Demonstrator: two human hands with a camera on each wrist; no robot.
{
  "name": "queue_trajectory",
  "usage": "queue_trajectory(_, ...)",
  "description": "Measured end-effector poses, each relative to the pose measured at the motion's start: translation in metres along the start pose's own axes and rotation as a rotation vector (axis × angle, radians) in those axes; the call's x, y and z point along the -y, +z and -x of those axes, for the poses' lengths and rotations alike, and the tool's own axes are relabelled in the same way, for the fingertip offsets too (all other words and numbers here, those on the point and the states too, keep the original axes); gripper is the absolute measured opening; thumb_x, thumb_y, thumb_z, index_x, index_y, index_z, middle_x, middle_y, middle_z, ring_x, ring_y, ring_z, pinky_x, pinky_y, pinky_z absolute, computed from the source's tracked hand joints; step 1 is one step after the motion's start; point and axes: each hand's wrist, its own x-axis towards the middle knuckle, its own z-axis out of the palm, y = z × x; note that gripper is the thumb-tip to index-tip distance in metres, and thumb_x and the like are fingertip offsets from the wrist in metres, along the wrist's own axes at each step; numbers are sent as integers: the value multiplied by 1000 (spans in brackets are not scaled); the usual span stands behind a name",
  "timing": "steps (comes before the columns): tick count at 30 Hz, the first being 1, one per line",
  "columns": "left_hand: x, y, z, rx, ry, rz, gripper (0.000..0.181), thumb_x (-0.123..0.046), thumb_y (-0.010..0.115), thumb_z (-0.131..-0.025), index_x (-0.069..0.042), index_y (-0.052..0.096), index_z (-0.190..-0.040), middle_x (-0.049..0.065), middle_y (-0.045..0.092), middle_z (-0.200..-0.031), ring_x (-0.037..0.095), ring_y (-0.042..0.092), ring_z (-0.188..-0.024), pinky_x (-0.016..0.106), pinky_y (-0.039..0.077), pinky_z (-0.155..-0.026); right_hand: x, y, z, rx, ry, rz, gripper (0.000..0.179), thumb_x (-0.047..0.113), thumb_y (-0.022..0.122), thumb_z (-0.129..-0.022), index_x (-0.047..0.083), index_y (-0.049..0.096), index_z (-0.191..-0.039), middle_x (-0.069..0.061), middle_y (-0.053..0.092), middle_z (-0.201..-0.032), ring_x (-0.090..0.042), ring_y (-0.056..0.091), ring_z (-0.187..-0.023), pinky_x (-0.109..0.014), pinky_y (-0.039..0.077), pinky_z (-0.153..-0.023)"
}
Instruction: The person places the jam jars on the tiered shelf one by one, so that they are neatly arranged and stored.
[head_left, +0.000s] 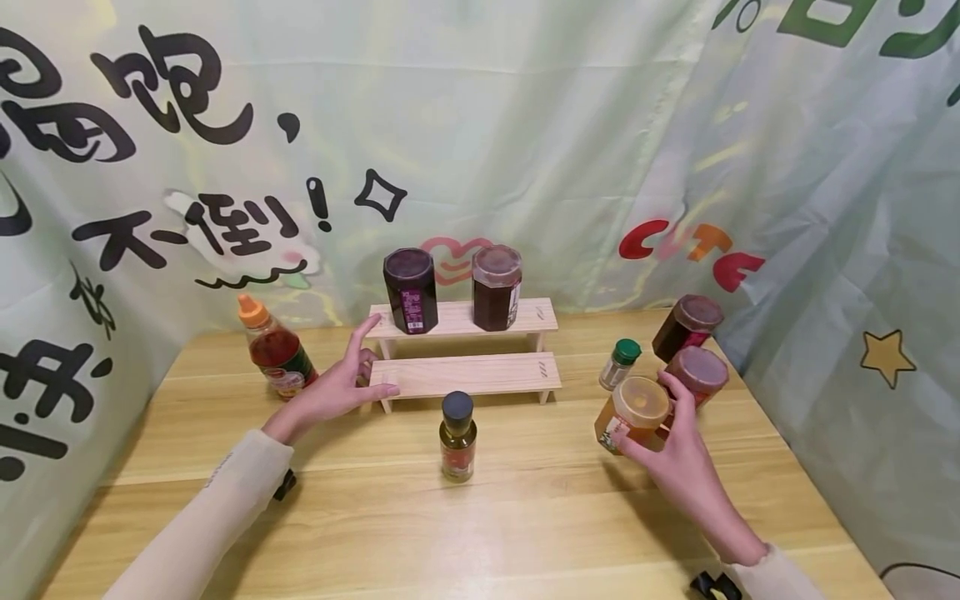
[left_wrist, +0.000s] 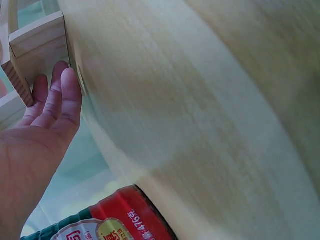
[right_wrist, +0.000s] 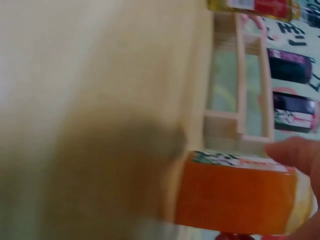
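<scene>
My right hand (head_left: 686,450) grips an amber-filled jar (head_left: 632,412) with a pale lid, thumb on the near side and fingers on the far side. The jar's orange side (right_wrist: 235,195) and label show in the right wrist view. Whether its base touches the table cannot be told. At the left end of a two-step wooden rack (head_left: 465,375), my left hand (head_left: 341,383) has its thumb on the lower step and forefinger by the upper one. Its other fingers (left_wrist: 70,97) extend beside the rack's end in the left wrist view.
Two dark jars (head_left: 411,292) (head_left: 497,287) stand on the upper step. A red sauce bottle (head_left: 281,354) is at left, an oil bottle (head_left: 457,442) in front. A green-capped shaker (head_left: 619,363) and two jars (head_left: 686,325) (head_left: 701,372) stand at right. Printed cloth (head_left: 525,150) hangs behind.
</scene>
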Motion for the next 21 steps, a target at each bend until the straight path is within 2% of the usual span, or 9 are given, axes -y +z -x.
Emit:
queue_trajectory(5, -1, 1, 0, -5, -13, -4, 119, -23, 86, -99, -45, -6, -172, 16, 64, -106, 32, 59, -92, 42, 52, -74, -9, 6, 5, -30, 0, 16, 105, 2, 89, -91, 4, 18, -168, -28, 49, -139, -41, 56, -123, -5, 40, -93)
queue_trajectory(9, -1, 1, 0, -3, -5, -6, 120, -22, 86, -99, -44, -7, -172, 17, 63, -106, 31, 59, -92, 41, 52, -74, -12, 8, 5, -43, 0, 18, 100, 4, 87, -94, 5, 20, -168, -26, 51, -137, -39, 59, -121, -6, 42, -92)
queue_trajectory(11, -1, 1, 0, -1, 1, -8, 120, -22, 86, -99, -43, -7, -172, 17, 63, -106, 31, 59, -91, 41, 52, -73, -12, 9, 4, -49, 2, 14, 97, 4, 86, -95, 6, 22, -167, -25, 52, -140, -33, 60, -120, -7, 44, -92)
queue_trajectory(16, -2, 0, 1, -3, 10, -8, 121, -20, 86, -99, -40, -8, -173, 17, 63, -105, 30, 58, -90, 41, 50, -71, -12, 7, 4, -62, -1, 30, 96, 6, 89, -93, 8, 26, -166, -22, 56, -139, -5, 58, -113, -9, 46, -91)
queue_trajectory(18, -2, -1, 1, 1, 8, -7, 123, -19, 87, -98, -39, -8, -173, 17, 63, -108, 30, 60, -93, 42, 52, -72, -11, 5, 4, -66, -2, 50, 96, 6, 90, -92, 8, 28, -165, -21, 57, -136, 0, 56, -111, -8, 46, -90)
queue_trajectory(21, -4, -3, 1, 13, 0, -12, 128, -21, 91, -94, -40, -8, -174, 19, 64, -116, 32, 63, -101, 45, 55, -78, -8, 2, 5, -70, -8, 71, 96, 5, 91, -90, 9, 30, -164, -20, 60, -132, 1, 58, -108, -7, 45, -91)
